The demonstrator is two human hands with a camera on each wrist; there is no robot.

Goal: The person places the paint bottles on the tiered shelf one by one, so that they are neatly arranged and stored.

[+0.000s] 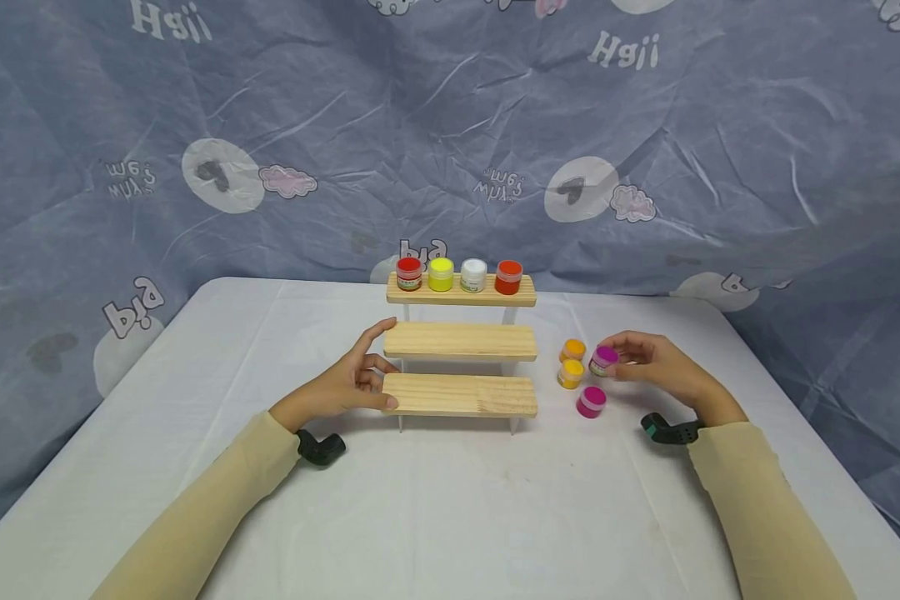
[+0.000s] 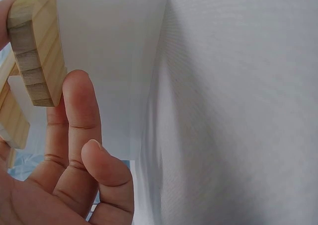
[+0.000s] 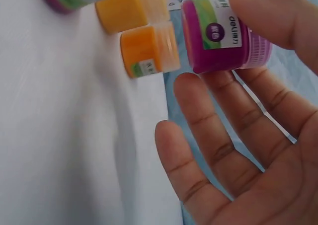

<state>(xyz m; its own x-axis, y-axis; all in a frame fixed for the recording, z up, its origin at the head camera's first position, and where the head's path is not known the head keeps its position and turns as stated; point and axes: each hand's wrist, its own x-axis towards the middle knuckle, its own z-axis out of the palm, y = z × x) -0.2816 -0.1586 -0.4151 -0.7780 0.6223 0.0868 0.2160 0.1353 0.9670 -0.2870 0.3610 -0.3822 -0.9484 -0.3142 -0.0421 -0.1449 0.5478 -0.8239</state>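
Observation:
A three-step stand with wooden shelves (image 1: 457,395) sits on the table. My left hand (image 1: 352,379) holds its left end, thumb on the lowest shelf and index finger at the middle shelf (image 1: 457,342). In the left wrist view, other fingers (image 2: 82,106) lie beside the end of a wooden board (image 2: 42,51). To the right of the stand, my right hand (image 1: 656,367) pinches a purple paint jar (image 1: 603,361) between thumb and fingers. The right wrist view shows that purple jar (image 3: 213,38) lifted off the cloth, its label facing the camera.
Two orange-yellow jars (image 1: 571,373) and a magenta jar (image 1: 591,402) stand right of the stand. On the top shelf (image 1: 457,297) are a red jar (image 1: 408,273), a yellow jar (image 1: 441,275), a white jar (image 1: 473,276) and an orange-red jar (image 1: 508,277). Behind hangs a blue-grey cloth (image 1: 420,108).

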